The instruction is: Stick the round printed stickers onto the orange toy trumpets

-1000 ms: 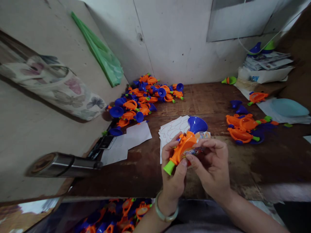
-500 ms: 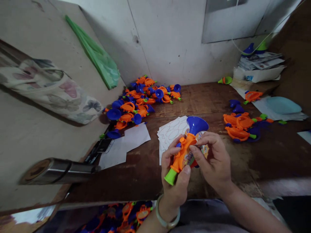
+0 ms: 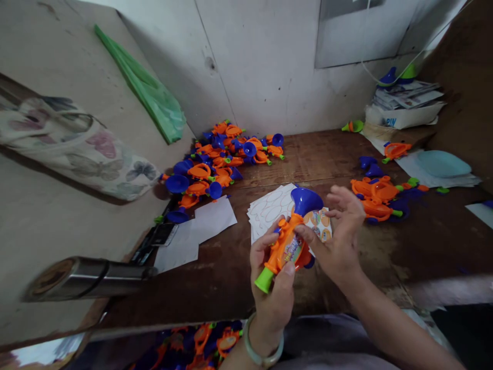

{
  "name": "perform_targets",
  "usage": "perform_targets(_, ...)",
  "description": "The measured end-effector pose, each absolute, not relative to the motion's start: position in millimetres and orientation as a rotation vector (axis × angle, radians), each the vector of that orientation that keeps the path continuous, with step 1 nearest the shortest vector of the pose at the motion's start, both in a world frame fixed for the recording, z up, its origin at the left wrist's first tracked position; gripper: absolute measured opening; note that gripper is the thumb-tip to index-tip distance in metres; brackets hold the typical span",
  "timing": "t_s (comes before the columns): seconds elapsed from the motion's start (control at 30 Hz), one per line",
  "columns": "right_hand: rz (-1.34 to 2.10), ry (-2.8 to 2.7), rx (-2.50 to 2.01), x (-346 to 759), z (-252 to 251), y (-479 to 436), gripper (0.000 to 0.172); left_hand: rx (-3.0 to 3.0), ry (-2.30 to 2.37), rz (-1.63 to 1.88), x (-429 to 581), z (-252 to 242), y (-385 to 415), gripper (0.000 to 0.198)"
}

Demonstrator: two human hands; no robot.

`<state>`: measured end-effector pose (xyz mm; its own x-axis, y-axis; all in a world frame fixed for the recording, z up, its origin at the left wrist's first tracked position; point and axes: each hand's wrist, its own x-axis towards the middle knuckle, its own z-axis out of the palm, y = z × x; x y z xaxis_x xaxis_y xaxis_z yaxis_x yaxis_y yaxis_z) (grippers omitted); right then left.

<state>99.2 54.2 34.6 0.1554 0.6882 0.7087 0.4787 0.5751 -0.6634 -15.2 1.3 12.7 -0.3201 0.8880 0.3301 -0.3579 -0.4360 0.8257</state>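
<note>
My left hand (image 3: 272, 275) is wrapped round a toy trumpet (image 3: 284, 245) with an orange body, a blue bell and a lime-green mouthpiece. The bell points up and away from me. On the orange body sits a colourful sticker (image 3: 292, 248). The thumb of my right hand (image 3: 339, 239) touches the body by the sticker's upper edge, while its other fingers are raised and apart. Behind the trumpet lies a sheet of round printed stickers (image 3: 320, 221), partly covered by the toy and hand. Beside it are white sheets with oval outlines (image 3: 271, 208).
Many toy trumpets (image 3: 200, 172) are heaped at the back left. Others (image 3: 375, 192) lie at the right, near a pale blue dish (image 3: 442, 163) and a box of papers (image 3: 404, 114). A steel flask (image 3: 90, 277) stands left. More toys (image 3: 200, 339) are below the table edge.
My right hand's fingers have lifted and spread away from the trumpet, leaving the thumb on it. The sticker now shows more fully on the body. The view has shifted slightly.
</note>
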Motion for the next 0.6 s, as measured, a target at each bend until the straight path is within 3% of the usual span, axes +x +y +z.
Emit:
perform_targets(0.07, 0.15, -1.579, -1.038, 102, 31, 58, 0.081, 1.046, 0.832, 1.858, -17, 12, 1, 0.035)
perform_targets(0.23, 0.079, -1.743, -1.235, 137, 8, 100, 0.082, 1.256, 0.975, 1.822, -42, 13, -8, 0.037)
perform_targets(0.33, 0.324, -1.978, -1.647, 169, -10, 138, 0.07, 1.555, 1.38, 1.841, -84, -1, -12, 0.046)
perform_targets(0.43, 0.501, -2.101, -1.731, 189, -26, 158, 0.077, 1.9, 1.807, 1.549, -134, -30, -18, 0.052)
perform_targets(0.5, 0.582, -2.128, -1.754, 193, -34, 162, 0.081, 2.0, 1.974, 1.152, -160, -50, -24, 0.05)
perform_targets(0.6, 0.671, -2.089, -1.745, 194, -42, 163, 0.068, 2.006, 2.092, 0.681, -176, -67, -33, 0.063)
